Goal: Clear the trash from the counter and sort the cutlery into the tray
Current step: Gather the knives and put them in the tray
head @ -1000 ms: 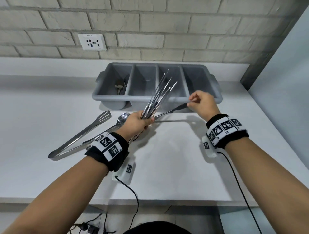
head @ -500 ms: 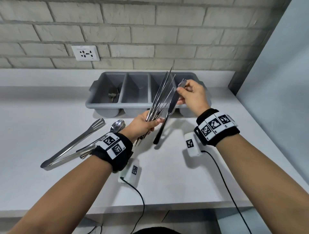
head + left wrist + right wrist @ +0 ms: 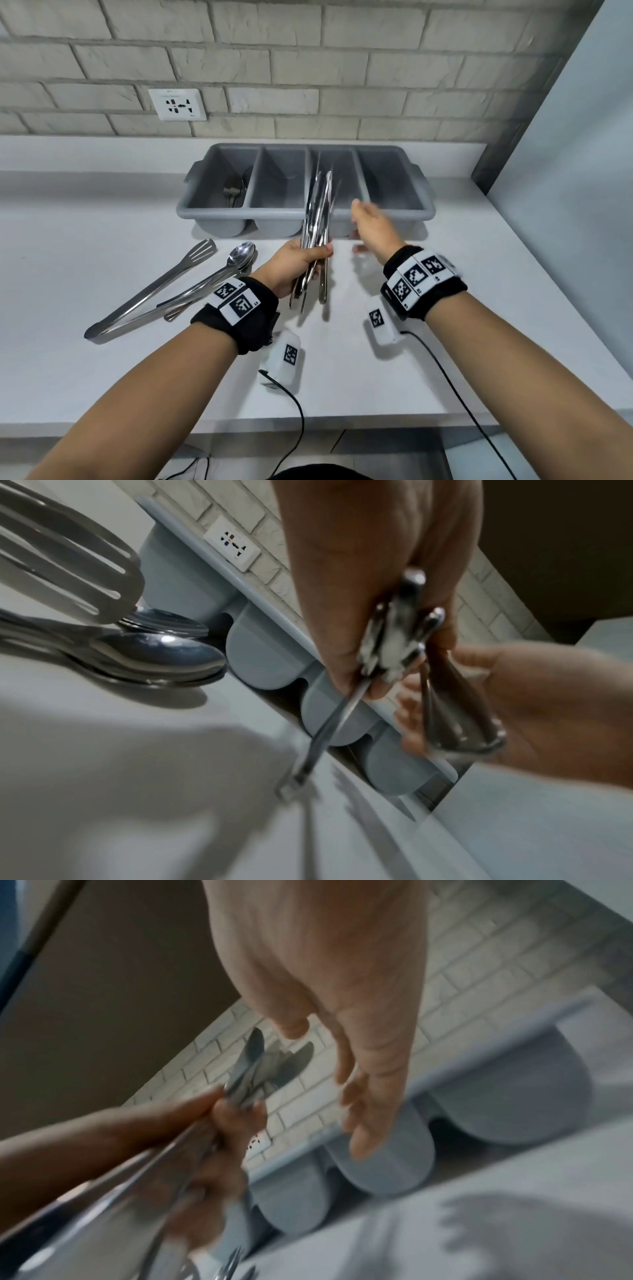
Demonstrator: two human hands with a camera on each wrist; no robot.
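Note:
My left hand (image 3: 301,260) grips a bundle of steel knives (image 3: 318,219) by the handles, blades pointing up in front of the grey four-compartment tray (image 3: 423,192). My right hand (image 3: 370,222) is just right of the bundle, blurred, fingers straight and holding nothing. The left wrist view shows the knife handles (image 3: 397,631) in my left hand (image 3: 369,588) and the right hand (image 3: 534,704) behind them. The right wrist view shows my right hand (image 3: 342,1015) with straight fingers (image 3: 363,1123), and the knife blades (image 3: 260,1066) sticking up from the left hand (image 3: 219,1123).
Steel tongs (image 3: 154,291) and stacked spoons (image 3: 241,255) lie on the white counter to the left of my left hand. Small spoons (image 3: 234,193) sit in the tray's leftmost compartment. A brick wall with a socket (image 3: 178,104) is behind, and a grey panel closes the right side.
My right hand lifted a knife off the counter, brought it to the bundle in my left hand and let go. It is now empty. The bundle stands more upright.

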